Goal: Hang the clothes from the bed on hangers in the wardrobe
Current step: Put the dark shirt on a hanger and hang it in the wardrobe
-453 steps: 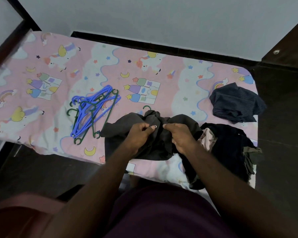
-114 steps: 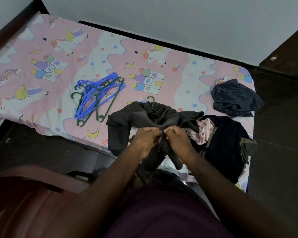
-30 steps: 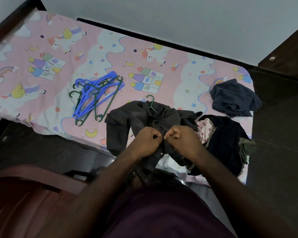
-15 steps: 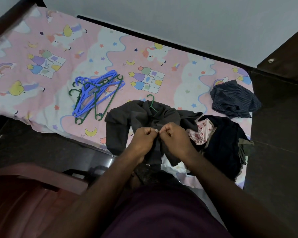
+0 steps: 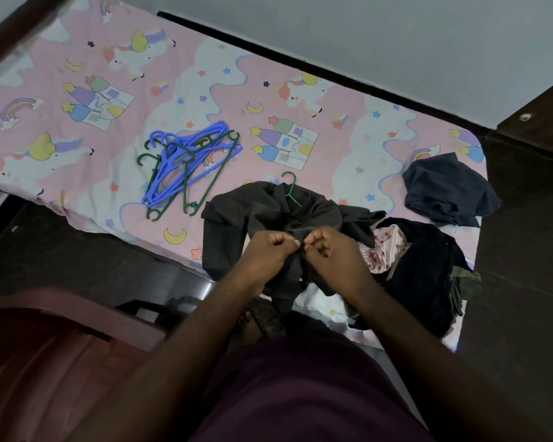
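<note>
Together, left hand [image 5: 268,255] and right hand [image 5: 334,254] pinch the grey shirt [image 5: 262,204] (hanger [image 5: 290,187] mostly hidden).

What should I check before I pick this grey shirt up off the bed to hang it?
1. Hanger inside the grey shirt: green hook sticks out at the collar. Ok.
2. Grip: left hand and right hand both pinch the shirt front. Ok.
3. Front fastened: hidden by the fingers. Cannot tell.
4. Shirt free of other clothes: one sleeve lies against the dark pile. Not ok.
5. Enough spare hangers: several lie on the bed. Ok.
6. Path to the wardrobe: out of view. Cannot tell.
</note>
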`<state>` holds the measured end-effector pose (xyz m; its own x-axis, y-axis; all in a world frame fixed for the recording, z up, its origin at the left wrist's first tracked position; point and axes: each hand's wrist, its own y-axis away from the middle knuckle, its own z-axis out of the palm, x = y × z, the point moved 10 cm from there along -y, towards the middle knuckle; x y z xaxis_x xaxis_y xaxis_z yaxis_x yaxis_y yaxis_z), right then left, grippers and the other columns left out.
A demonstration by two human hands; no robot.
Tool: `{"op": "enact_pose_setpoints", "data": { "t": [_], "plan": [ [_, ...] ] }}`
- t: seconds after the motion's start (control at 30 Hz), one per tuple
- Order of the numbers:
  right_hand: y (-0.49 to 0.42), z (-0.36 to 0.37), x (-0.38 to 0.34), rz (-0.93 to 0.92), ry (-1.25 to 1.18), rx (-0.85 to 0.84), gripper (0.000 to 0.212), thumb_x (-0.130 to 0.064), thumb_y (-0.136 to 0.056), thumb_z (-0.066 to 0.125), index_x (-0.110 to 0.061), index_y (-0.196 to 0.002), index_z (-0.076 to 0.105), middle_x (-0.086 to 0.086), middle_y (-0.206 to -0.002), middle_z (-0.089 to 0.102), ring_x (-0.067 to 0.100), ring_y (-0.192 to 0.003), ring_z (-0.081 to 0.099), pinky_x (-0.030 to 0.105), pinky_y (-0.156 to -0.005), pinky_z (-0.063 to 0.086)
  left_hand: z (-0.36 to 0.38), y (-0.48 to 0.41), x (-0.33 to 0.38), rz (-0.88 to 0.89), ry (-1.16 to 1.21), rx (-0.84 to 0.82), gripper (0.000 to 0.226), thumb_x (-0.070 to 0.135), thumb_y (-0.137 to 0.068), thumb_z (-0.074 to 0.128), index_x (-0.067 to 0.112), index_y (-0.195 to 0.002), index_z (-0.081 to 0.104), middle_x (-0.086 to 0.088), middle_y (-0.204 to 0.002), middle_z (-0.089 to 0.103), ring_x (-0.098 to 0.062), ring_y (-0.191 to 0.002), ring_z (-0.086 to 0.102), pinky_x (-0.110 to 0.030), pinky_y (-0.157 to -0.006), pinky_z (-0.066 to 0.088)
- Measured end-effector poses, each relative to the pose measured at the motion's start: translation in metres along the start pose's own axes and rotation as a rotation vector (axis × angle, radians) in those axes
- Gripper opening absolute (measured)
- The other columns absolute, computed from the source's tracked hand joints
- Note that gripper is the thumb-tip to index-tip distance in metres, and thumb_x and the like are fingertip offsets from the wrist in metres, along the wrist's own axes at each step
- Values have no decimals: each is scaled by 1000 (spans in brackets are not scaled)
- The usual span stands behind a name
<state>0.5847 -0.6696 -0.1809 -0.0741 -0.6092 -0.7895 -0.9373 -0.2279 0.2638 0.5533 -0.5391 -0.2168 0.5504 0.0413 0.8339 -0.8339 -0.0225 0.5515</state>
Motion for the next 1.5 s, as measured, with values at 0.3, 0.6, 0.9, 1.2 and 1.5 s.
{"op": "enact_pose_setpoints", "data": {
  "t": [0.3,0.6,0.9,1.2,1.5],
  "plan": [
    [-6,2,-29,-270,443,59,10,-21,-85,63,-13,-82,58,-7,-61,53,20,-58,54,34,-57,46,5,-7,-1,50,-34,2,20,16,-95,61,3,-87,74,-17,-86,73,-25,-80,67,-46,-83,55],
    [-6,25,27,371,-614,-57,24,-11,-87,57,-14,-62,60,-1,-53,51,11,-50,42,27,-51,31,2,-9,-4,109,49,21,26,8,-93,60,-8,-73,62,-14,-68,56,-17,-66,48,-30,-64,40],
    [-20,55,38,466,-660,-258,11,-7,-94,56,-9,-85,61,3,-61,58,14,-48,53,24,-46,44,-17,-35,-13,18,-140,-61,20,7,-83,73,11,-70,59,-1,-64,54,-13,-64,48,-25,-62,41],
    [-120,54,105,548,-492,-159,10,-9,-96,55,-9,-87,59,8,-71,62,14,-51,58,23,-48,48,-52,-96,-22,-175,-726,51,34,25,-82,75,9,-109,62,-8,-101,66,-23,-96,63,-32,-85,50],
    [-288,88,200,364,266,-207,15,-13,-86,62,1,-84,65,21,-90,68,36,-88,64,41,-76,53,-35,-178,-31,-195,-699,74,24,25,-88,68,8,-104,66,6,-77,58,-9,-76,55,-19,-66,39]
  ]
}}
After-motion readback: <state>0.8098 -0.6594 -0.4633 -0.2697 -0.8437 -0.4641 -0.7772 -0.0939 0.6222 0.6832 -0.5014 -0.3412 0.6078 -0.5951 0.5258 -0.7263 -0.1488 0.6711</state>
